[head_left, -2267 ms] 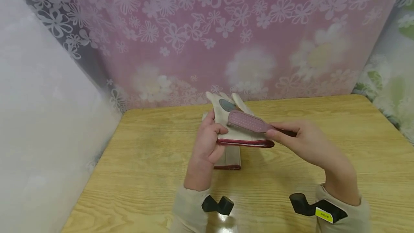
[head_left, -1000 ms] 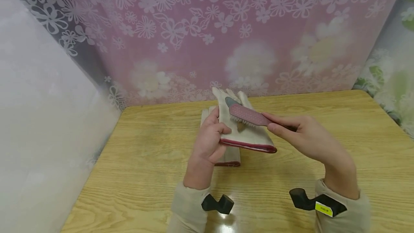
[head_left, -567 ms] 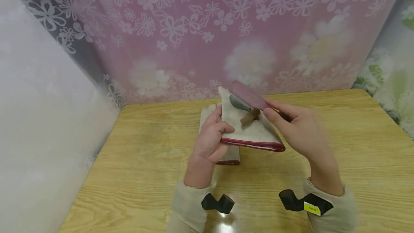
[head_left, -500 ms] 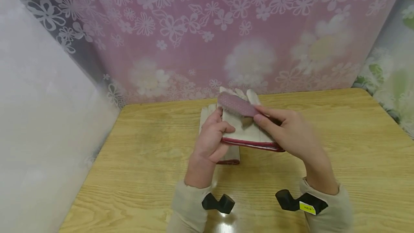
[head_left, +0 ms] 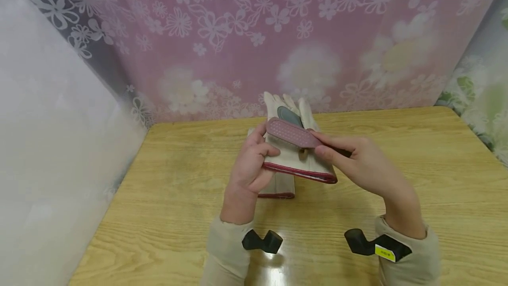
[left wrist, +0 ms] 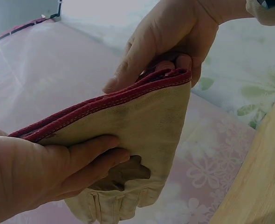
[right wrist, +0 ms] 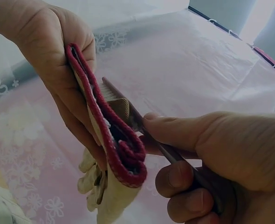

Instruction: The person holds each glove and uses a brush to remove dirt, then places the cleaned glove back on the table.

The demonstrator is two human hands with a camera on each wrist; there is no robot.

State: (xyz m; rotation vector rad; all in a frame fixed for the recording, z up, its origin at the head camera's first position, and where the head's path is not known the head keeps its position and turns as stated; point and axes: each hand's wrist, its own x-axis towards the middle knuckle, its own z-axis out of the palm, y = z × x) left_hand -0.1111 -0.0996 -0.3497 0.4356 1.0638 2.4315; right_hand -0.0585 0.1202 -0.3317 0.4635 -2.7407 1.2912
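Note:
My left hand grips a cream work glove by its left edge, thumb on top and fingers beneath, above the table. The glove has a red-trimmed cuff, a grey-green patch and a small brown piece on its upper face. In my right hand is the handle of a mauve brush, bristles facing the glove. The right wrist view shows the brush close against the glove's face beside the brown piece. The left wrist view shows the glove's underside with my left fingers spread on it.
A second cream glove with a red cuff lies on the wooden table beneath the held one. A pink floral backdrop stands behind the table, with a pale sheet to the left.
Since the frame half a second ago, the held glove and my left hand have shifted slightly left and up in the head view. Earlier the brush lifted off toward the glove's fingers, then came back down.

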